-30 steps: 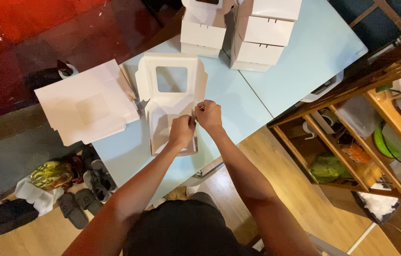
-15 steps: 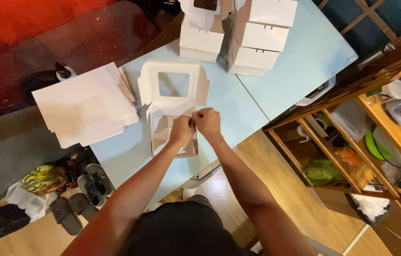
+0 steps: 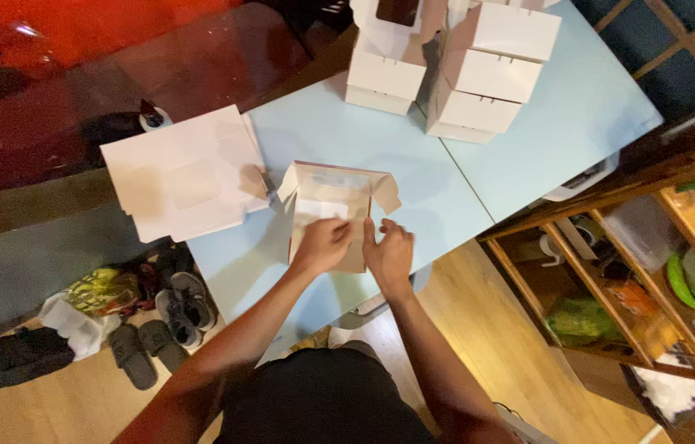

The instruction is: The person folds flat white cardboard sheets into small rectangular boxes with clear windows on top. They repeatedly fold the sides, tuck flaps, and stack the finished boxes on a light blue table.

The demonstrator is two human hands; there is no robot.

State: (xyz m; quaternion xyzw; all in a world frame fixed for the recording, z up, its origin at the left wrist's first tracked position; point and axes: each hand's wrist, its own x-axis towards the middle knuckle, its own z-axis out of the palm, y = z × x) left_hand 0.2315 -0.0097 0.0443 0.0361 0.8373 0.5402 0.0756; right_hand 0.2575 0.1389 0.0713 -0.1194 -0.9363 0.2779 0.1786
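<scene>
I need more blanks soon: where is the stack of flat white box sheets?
In the head view, the stack of flat sheets lies at the table's left end, left of the half-folded box under both hands.

My pale blue table [image 3: 520,156] carried a stack of flat white blanks [image 3: 179,173] at nine o'clock, a half-folded box [image 3: 327,205] near the middle under my fingers, and assembled white boxes [image 3: 454,70] grouped at twelve o'clock by the far edge.

Folded white boxes [image 3: 454,78] on table [image 3: 578,123]; shoes [image 3: 171,308] on floor; wooden shelf [image 3: 611,247].
</scene>
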